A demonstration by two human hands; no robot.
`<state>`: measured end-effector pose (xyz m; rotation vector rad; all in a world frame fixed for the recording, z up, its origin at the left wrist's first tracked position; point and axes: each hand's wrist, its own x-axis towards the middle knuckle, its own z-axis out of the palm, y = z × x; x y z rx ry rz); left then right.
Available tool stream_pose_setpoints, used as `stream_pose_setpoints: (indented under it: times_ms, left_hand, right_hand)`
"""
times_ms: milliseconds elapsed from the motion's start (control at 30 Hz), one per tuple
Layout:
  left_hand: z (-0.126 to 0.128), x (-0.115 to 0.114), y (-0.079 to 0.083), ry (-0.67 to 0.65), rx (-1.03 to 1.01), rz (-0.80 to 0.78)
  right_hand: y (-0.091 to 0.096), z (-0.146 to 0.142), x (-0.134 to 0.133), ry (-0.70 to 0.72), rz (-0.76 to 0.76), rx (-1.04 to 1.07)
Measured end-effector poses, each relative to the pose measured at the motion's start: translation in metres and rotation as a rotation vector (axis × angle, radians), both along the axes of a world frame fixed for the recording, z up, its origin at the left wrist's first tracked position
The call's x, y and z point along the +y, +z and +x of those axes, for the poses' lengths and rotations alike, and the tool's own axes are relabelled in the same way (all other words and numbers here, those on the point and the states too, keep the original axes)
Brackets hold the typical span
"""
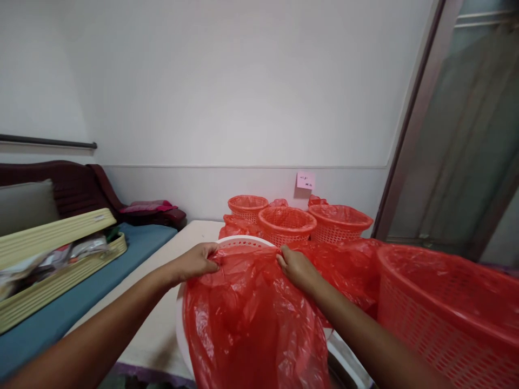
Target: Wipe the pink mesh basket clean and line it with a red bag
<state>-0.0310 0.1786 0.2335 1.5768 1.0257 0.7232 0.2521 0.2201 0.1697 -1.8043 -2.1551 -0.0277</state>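
A white perforated basket (243,241) lies in front of me on a pale table (158,313), with a red plastic bag (247,319) draped into and over it. My left hand (197,261) is closed, pinching the bag's edge at the far left of the basket's rim. My right hand (295,267) is also closed, gripping the bag's edge at the far right of the rim. The bag's film is stretched between both hands and hides most of the basket.
Three red baskets lined with red bags (287,222) stand at the table's far end by the wall. A larger red basket (446,313) is close on my right. A sofa with a yellow slatted case (52,254) lies left. A glass door (466,135) stands right.
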Motion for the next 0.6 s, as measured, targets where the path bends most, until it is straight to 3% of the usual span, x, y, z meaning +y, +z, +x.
stream_pose_setpoints:
  times_ms: [200, 333, 400, 500, 600]
  left_hand:
    - [-0.008, -0.013, -0.005, 0.022, -0.208, -0.052]
    - [-0.013, -0.015, -0.001, -0.004, -0.256, -0.251]
    - [-0.009, -0.017, 0.001, -0.040, -0.184, -0.339]
    - [0.002, -0.017, -0.001, -0.068, 0.072, -0.148]
    - [0.010, -0.006, -0.007, 0.111, 0.191, 0.186]
  right_hand:
    - [-0.003, 0.000, -0.001, -0.015, 0.011, -0.005]
    - [-0.003, -0.004, -0.002, -0.008, 0.015, -0.004]
    - [-0.002, -0.007, -0.003, -0.003, 0.017, -0.007]
    - [-0.002, -0.009, -0.003, 0.000, 0.020, -0.011]
    - [-0.002, -0.010, -0.003, 0.012, 0.024, -0.011]
